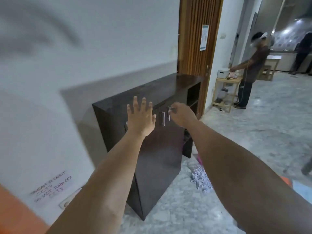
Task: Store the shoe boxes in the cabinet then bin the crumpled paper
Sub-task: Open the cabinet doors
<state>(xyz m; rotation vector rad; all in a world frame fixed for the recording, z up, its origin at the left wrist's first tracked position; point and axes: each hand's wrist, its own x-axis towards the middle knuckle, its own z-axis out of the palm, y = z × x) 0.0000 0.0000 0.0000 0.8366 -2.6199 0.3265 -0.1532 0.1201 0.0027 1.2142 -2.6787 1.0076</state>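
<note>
A dark brown cabinet (pixel 158 92) stands against the white wall, its two front doors fitted with slim metal handles. My left hand (pixel 141 118) is spread open in front of the left door, fingers apart, holding nothing. My right hand (pixel 181 115) has its fingers curled around the right door handle (pixel 169 113); the left door handle (pixel 163 118) is free. Crumpled white paper (pixel 201 180) lies on the floor beside the cabinet, partly hidden by my right forearm. Something pink (pixel 200 160) shows just beyond it. No shoe box is clearly visible.
Open shelves (pixel 193 98) form the cabinet's far end. A wooden slatted door (pixel 197 39) stands behind. Farther right, a person (pixel 251 70) stands at a light wooden table (pixel 226 88); another person (pixel 302 53) is in the back room. The floor is grey marble.
</note>
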